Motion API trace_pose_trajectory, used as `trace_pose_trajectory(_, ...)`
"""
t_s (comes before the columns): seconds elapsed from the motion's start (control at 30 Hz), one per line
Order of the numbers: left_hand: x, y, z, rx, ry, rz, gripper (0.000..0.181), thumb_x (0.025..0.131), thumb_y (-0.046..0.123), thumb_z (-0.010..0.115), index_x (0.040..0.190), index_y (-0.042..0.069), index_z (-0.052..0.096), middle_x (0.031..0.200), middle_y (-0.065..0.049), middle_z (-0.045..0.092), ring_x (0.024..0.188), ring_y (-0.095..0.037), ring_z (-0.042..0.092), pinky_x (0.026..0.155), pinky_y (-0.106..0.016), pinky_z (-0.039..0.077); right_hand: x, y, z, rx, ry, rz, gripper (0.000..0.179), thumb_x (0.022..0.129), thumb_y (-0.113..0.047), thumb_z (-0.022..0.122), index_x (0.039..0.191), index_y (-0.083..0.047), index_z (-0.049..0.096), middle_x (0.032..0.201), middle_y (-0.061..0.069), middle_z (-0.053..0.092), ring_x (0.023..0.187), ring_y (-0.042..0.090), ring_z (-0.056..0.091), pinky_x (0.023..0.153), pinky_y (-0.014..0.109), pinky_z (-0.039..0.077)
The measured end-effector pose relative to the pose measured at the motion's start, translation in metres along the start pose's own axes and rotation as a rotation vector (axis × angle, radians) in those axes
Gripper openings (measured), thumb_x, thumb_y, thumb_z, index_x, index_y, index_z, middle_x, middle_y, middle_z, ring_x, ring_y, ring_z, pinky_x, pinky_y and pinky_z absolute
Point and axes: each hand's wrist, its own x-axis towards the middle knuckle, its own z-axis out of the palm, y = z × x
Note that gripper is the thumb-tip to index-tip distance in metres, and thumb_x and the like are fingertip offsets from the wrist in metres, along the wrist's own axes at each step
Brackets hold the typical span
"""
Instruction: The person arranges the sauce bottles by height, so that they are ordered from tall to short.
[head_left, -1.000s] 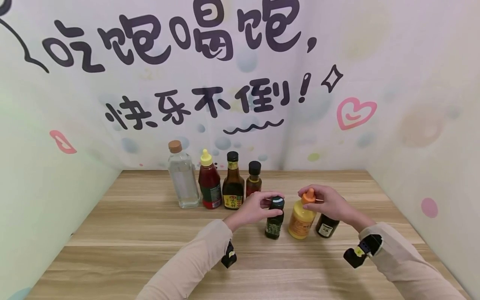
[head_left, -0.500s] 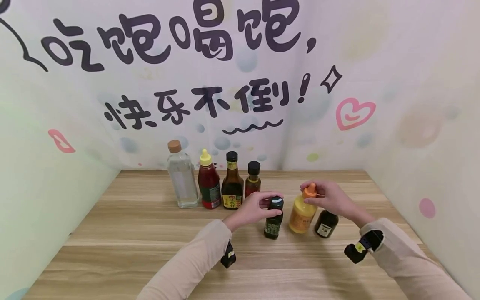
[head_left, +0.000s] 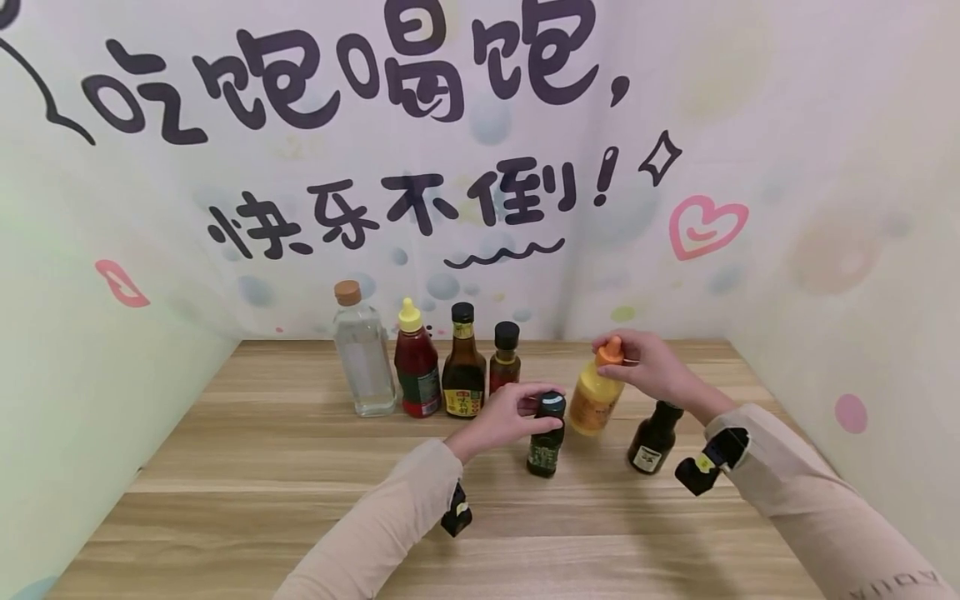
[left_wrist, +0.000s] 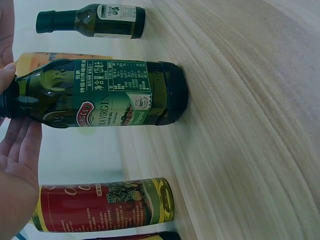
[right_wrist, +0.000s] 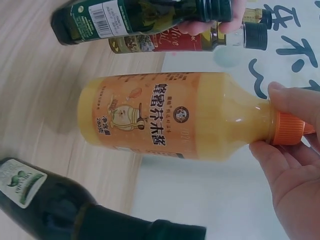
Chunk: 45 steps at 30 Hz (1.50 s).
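My left hand (head_left: 504,422) grips the neck and black cap of a small green olive oil bottle (head_left: 543,452), which stands upright on the table. Between thumb and fingers, my right hand (head_left: 658,367) pinches the orange cap (right_wrist: 288,128) of a yellow honey mustard squeeze bottle (head_left: 594,402). That bottle leans slightly, just behind and right of the olive oil; whether its base touches the wood, I cannot tell. Nearer me, below the right wrist, a dark green bottle (head_left: 651,443) with a small white label stands untouched, its top partly hidden by the hand in the head view.
Along the back stand a clear bottle (head_left: 365,362) with a brown cap, a red sauce bottle (head_left: 417,371) with a yellow tip, a brown sauce bottle (head_left: 464,375) and a smaller red-labelled oil bottle (head_left: 505,367). Behind them hangs a printed cloth (head_left: 480,283).
My right hand has carried the mustard bottle back and a little left, away from the dark green bottle, which now shows more. My left hand and the olive oil bottle have stayed put.
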Motion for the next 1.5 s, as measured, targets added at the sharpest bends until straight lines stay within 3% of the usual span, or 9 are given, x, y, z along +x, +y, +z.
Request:
trace_pose_trajectory(0.1, 0.003, -0.007, 0.001, -0.007, -0.004, 0.002, 0.038, 0.080, 0.011, 0.065, 0.117, 0.007, 0.057, 0.116, -0.009, 0.056, 0.096, -0.013, 0.058, 0.080, -0.022, 0.046, 0.004, -0.002, 0.001, -0.003, -0.004, 0.003, 0.028, 0.078, -0.001, 0.065, 0.105, 0.005, 0.057, 0.101, 0.020, 0.058, 0.092, 0.029, 0.058, 0.074, 0.031, 0.050)
trace_pose_trajectory(0.33, -0.005, 0.020, -0.003, 0.013, -0.029, -0.010, 0.039, 0.081, 0.004, 0.063, 0.118, -0.003, 0.053, 0.115, -0.015, 0.056, 0.100, -0.023, 0.057, 0.084, -0.033, 0.045, 0.014, -0.009, 0.003, 0.013, -0.037, 0.013, 0.030, 0.079, -0.003, 0.065, 0.106, 0.004, 0.057, 0.103, 0.019, 0.056, 0.093, 0.028, 0.057, 0.075, 0.033, 0.049)
trace_pose_trajectory(0.9, -0.005, 0.021, -0.002, 0.022, -0.022, -0.025, 0.036, 0.082, 0.005, 0.063, 0.116, -0.004, 0.054, 0.111, -0.015, 0.057, 0.097, -0.023, 0.058, 0.080, -0.028, 0.047, 0.041, -0.001, 0.027, 0.005, -0.023, 0.024, 0.028, 0.077, -0.001, 0.067, 0.103, 0.004, 0.058, 0.098, 0.016, 0.059, 0.085, 0.024, 0.057, 0.073, 0.034, 0.049)
trace_pose_trajectory(1.5, -0.005, 0.019, -0.002, 0.029, -0.007, -0.007, 0.037, 0.081, 0.004, 0.063, 0.116, -0.002, 0.055, 0.108, -0.014, 0.059, 0.095, -0.024, 0.059, 0.080, -0.031, 0.047, 0.056, 0.004, 0.056, 0.021, 0.012, 0.009, 0.028, 0.075, 0.002, 0.067, 0.102, 0.007, 0.059, 0.096, 0.019, 0.059, 0.082, 0.025, 0.056, 0.071, 0.034, 0.049)
